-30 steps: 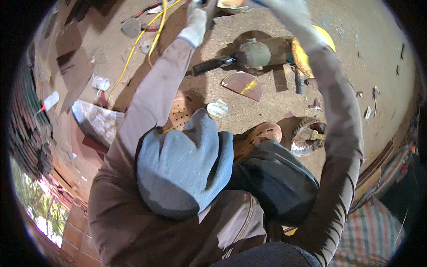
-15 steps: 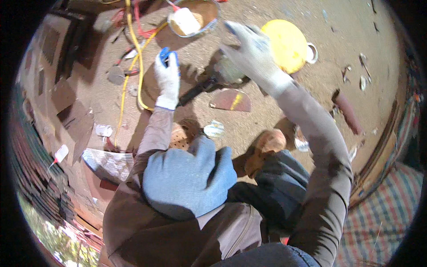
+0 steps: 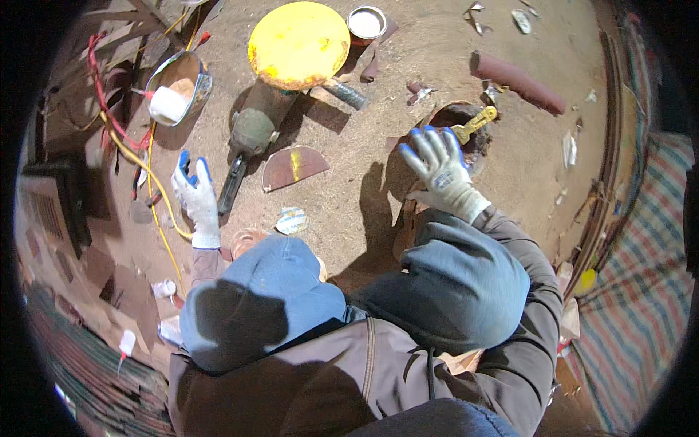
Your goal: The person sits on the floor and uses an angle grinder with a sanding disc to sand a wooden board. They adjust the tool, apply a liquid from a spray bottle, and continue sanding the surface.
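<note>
The left hand (image 3: 195,198) hangs over the left of the frame in a white glove with blue fingertips; its fingers and thumb stand apart with nothing between them; the nearest thing is the black handle (image 3: 232,186) of a green power tool (image 3: 255,131), just to its right. The right hand (image 3: 443,169), gloved alike, is right of centre, its fingers fanned wide and holding nothing; it overlaps the lower left of a round pot (image 3: 477,149), and whether it touches the pot cannot be told; a yellow tool (image 3: 475,125) lies across the pot's opening, just beside the fingertips.

The power tool lies on the floor (image 3: 371,124), left of centre, slanting up toward a large round yellow disc (image 3: 298,44) at the top of the frame; a can (image 3: 368,36) with something white in it is just right of the disc; below the power tool lies a brown half-round sheet (image 3: 295,168) with a yellow mark, and under that a small round piece of paper (image 3: 291,220), near the knee (image 3: 266,291).

At the upper left a bucket (image 3: 202,89) holds a white bottle (image 3: 167,105); a yellow cord (image 3: 159,182) runs down past the left hand; a brown roll (image 3: 517,81) lies at the upper right; a striped sheet (image 3: 633,255) fills the right edge.
</note>
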`<state>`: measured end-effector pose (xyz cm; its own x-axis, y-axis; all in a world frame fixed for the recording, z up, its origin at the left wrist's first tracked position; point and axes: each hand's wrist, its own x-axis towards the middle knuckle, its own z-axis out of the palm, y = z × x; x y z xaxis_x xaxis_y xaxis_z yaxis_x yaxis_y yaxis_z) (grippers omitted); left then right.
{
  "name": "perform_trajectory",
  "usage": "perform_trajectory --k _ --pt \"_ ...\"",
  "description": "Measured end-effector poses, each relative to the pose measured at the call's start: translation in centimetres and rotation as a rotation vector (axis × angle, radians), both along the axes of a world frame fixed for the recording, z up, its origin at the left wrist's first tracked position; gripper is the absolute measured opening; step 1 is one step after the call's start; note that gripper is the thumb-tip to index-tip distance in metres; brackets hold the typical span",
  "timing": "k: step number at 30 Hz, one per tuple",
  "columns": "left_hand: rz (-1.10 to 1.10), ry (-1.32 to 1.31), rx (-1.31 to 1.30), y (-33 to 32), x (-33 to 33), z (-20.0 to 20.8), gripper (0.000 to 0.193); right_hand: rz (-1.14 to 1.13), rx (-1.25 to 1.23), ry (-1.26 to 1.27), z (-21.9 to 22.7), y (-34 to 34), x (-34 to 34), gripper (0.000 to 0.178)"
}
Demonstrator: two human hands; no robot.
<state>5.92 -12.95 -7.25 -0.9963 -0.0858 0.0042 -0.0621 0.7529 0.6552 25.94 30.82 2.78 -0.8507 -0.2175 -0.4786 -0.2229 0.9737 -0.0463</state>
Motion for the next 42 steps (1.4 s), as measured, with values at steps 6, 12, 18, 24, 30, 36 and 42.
perform_trajectory --k 6,12,18,24,30,36,42 --pt "-0.122 -0.104 -0.078 1.1 7.7 5.9 0.038 0.107 -0.150 0.086 -8.1 3.8 0.0 0.057" --pt "0.012 -0.889 0.524 -2.0 21.5 5.1 0.036 0.174 0.572 -0.128 -4.4 11.3 -5.8 0.076" --pt "0.208 -1.056 0.383 0.7 34.6 10.4 0.045 0.391 0.298 0.008 -6.5 14.0 -9.9 0.079" --pt "0.340 -0.936 0.344 6.2 38.9 7.7 0.054 0.631 -0.061 0.044 -7.4 3.2 -10.7 0.073" --pt "0.409 -0.581 0.064 3.2 26.3 4.9 0.057 0.849 -0.129 0.023 -5.2 -4.0 -7.9 0.071" --pt "0.759 -0.370 -0.414 -9.4 18.9 -1.6 0.083 0.870 -0.039 -0.018 -0.7 -6.0 -6.3 0.070" --pt "0.808 -0.186 0.229 -11.7 20.3 -4.5 0.074 0.950 -0.116 -0.059 2.3 -6.6 -5.9 0.062"
